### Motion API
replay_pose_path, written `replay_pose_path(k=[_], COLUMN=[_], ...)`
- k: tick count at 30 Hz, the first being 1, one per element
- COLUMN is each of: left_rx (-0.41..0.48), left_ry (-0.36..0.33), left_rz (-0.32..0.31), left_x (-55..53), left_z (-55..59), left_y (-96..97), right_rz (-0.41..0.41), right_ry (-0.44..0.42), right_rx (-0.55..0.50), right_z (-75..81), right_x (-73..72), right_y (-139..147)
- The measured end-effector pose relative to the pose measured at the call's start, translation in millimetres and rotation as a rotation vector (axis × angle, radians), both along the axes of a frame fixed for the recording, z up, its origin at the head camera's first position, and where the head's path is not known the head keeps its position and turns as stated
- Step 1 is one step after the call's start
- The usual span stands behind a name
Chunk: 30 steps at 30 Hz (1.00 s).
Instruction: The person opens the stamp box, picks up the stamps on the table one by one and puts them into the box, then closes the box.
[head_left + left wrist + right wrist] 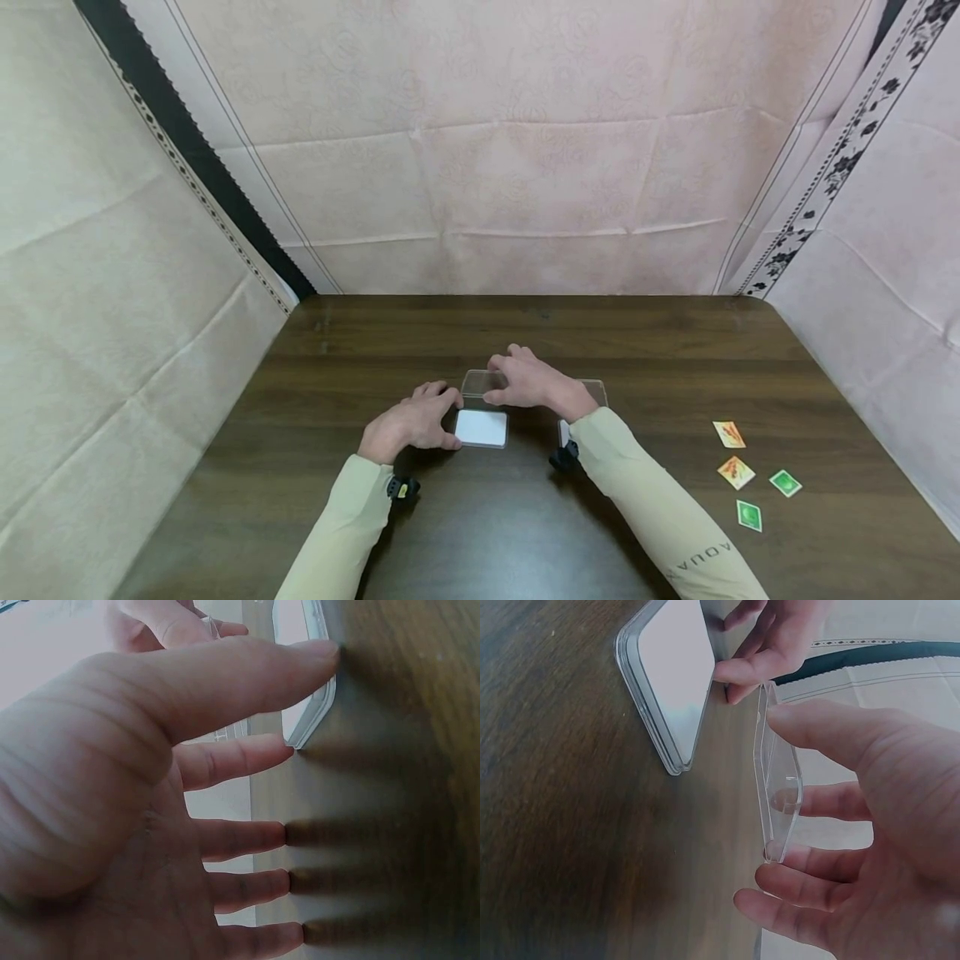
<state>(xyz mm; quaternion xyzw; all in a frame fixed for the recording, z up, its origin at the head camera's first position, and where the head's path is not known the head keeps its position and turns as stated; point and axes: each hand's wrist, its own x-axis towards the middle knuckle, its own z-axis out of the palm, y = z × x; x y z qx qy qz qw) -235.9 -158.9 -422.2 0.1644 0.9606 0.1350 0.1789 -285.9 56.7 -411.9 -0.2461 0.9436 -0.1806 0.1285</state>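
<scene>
A shallow clear plastic case (481, 445) lies flat on the table with a white card or sheet (481, 427) filling its top. My left hand (420, 419) is at its left side, index fingertip by the far corner and thumb by the near one. The other left fingers (244, 891) stand nearly straight, tips down on the tabletop. Just beyond the case, my right hand (528, 381) holds a thin clear plastic lid (780, 780) tilted on edge, thumb on one face and fingers on the other.
Two orange-patterned cards (737, 472) and two green cards (749, 516) lie scattered at the table's right. Another clear plastic piece (596, 390) shows past my right wrist, partly hidden. Pale cloth (525, 183) hangs along the back and both sides of the wooden table (337, 533).
</scene>
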Motion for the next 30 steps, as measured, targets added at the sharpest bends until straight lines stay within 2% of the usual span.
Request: replay_pose_path(k=[8, 18, 30], left_rx=[-0.006, 0.004, 0.007], left_ry=[0.005, 0.002, -0.009], left_rz=[-0.008, -0.007, 0.003], left_x=[-1.4, 1.6, 2.0], left_z=[1.5, 1.9, 2.8], left_y=[0.2, -0.1, 0.0], right_rz=[0.003, 0.031, 0.017], right_ry=[0.004, -0.043, -0.055], right_rx=[0.000, 0.007, 0.040], right_z=[-2.2, -7.2, -9.1], right_x=[-4.0, -10.9, -18.0], right_y=[-2, -4, -7])
